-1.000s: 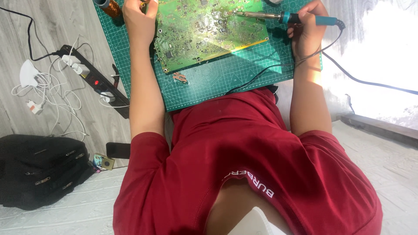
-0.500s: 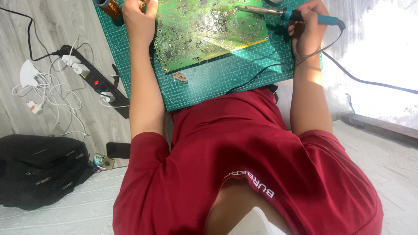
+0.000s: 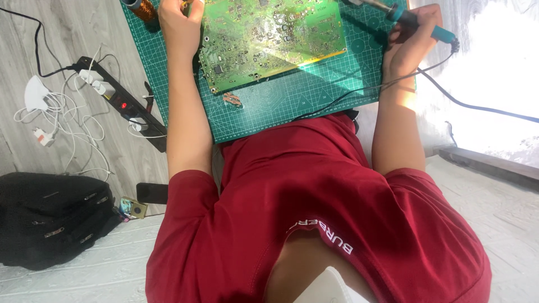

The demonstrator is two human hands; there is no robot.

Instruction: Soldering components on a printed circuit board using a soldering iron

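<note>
While the left hand (image 3: 178, 25) rests closed beside the flat green circuit board (image 3: 269, 39), right-hand fingers (image 3: 405, 35) wrap the slim soldering iron (image 3: 418, 23).

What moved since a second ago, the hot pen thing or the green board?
The soldering iron in the right hand swung its tip up and away from the circuit board, toward the top edge of the view. The left hand kept its place at the board's left edge, and the board and green cutting mat stayed put.
</note>
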